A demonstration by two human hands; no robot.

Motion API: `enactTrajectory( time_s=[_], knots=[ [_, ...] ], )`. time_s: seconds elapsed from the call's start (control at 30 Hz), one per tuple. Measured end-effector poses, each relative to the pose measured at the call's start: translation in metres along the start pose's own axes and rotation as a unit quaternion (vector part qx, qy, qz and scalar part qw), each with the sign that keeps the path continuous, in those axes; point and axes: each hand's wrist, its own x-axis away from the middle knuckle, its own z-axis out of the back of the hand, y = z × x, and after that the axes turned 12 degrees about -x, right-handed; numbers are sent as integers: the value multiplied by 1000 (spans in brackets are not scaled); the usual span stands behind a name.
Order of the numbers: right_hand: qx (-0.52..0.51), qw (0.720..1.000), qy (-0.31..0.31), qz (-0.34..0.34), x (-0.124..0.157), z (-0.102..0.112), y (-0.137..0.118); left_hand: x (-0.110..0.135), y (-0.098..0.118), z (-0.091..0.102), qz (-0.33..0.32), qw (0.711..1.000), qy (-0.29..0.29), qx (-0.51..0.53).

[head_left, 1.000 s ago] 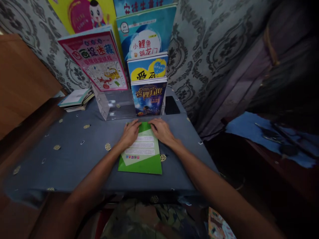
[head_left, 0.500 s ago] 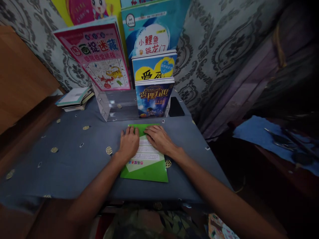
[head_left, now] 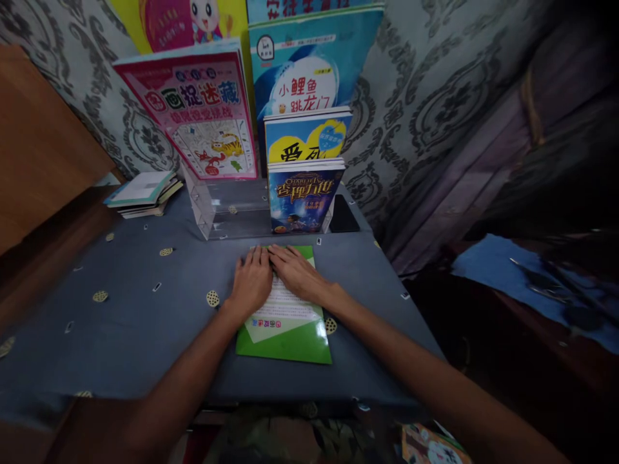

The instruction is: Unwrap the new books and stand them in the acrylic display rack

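Note:
A green book (head_left: 290, 345) with a pale text panel lies flat on the cloth-covered table (head_left: 159, 341), its printing upside down to me. My left hand (head_left: 252, 280) rests on its far left part, fingers stretched out and pointing away. Beside it, my right hand (head_left: 296, 274) lies flat across the upper part of the cover, its fingertips close to or touching the left hand. Both hands press on the book without grasping it. Past the fingertips stands a clear acrylic book rack (head_left: 206, 212), holding a pink puzzle book (head_left: 207, 122) and a dark blue book (head_left: 302, 200).
Behind the blue book rise a yellow-and-blue book (head_left: 285, 132) and a teal book (head_left: 271, 71). A dark phone-like slab (head_left: 343, 216) lies right of the rack. Several stacked books (head_left: 142, 193) sit at the back left. Scissors (head_left: 541, 283) lie on blue cloth at the right.
My right hand has slid left across the green book to meet the left hand. The left hand keeps its place on the cover. The view has shifted slightly.

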Motion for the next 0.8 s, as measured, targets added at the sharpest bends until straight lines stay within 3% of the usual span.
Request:
enactTrajectory(
  time_s=[0.53, 0.8],
  knots=[
    [-39, 999, 17, 2, -1, 2, 2, -3, -1, 3, -2, 1000, 14, -6],
    [-43, 998, 38, -9, 12, 4, 10, -4, -2, 3, -12, 999, 23, -19]
  ],
)
